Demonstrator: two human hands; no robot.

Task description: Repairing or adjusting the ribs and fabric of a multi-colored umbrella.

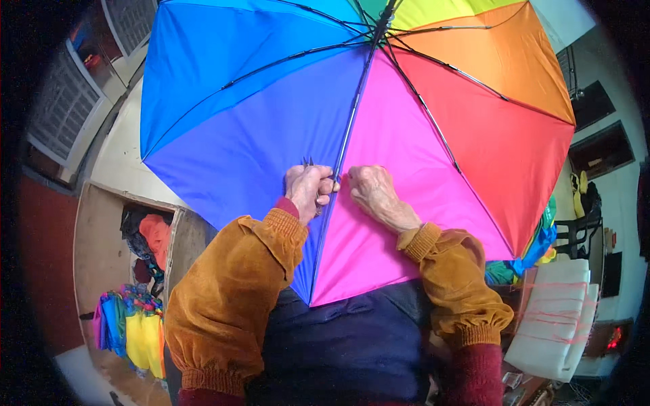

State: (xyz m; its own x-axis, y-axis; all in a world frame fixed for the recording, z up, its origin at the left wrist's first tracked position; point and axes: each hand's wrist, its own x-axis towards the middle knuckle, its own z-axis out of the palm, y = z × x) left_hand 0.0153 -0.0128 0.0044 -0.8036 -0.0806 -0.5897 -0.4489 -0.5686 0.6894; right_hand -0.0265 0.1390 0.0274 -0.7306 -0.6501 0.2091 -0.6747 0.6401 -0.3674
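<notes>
Since the left hand [305, 186] is closed round a pointed tool [309, 162] with its fingertips right at the rib [353, 118], I'd worry about a slip nicking the umbrella [396, 142], which sits open, inside toward the wearer, lower tip over the dark clothes [338, 348]. Right hand [372, 186] is curled over the pink panel [460, 210], can't tell if it's pinching anything, but a hard tug could bend that rib. Plenty of bare cloth around both hands, though swinging sideways might snag the rim on the box [91, 237] or bright cloth bundle [542, 238].
</notes>
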